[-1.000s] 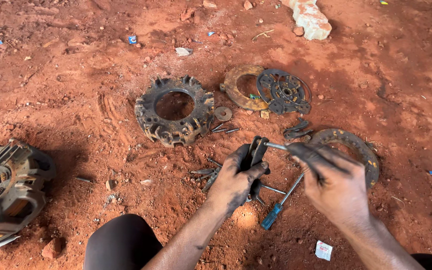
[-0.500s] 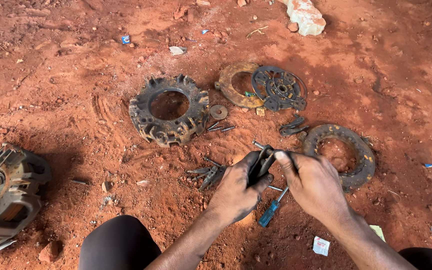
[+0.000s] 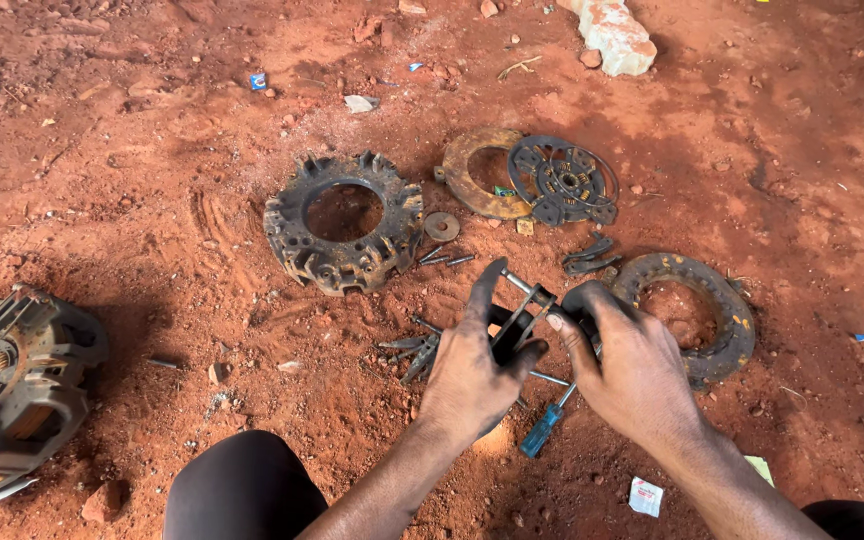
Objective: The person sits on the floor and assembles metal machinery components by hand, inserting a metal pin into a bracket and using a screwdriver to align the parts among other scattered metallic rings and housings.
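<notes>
My left hand (image 3: 472, 365) and my right hand (image 3: 627, 365) meet over red dirt, both gripping a small dark metal part (image 3: 520, 318) with a bolt sticking out of it. Both hands are grimy. Under them lies a blue-handled screwdriver (image 3: 544, 428), and several loose bolts (image 3: 410, 350) lie just left of my left hand. A worn ring-shaped disc (image 3: 722, 315) sits right behind my right hand.
A toothed black ring housing (image 3: 342, 225) lies behind the hands, with a washer (image 3: 441, 226) beside it. A rusty ring (image 3: 467, 175) and a dark spoked plate (image 3: 564, 180) lie further back. A large machine casing (image 3: 12, 385) sits at the left. My knee (image 3: 237, 485) shows below.
My hands have drawn closer together on the small part and shifted slightly lower in view; the camera has tilted a little.
</notes>
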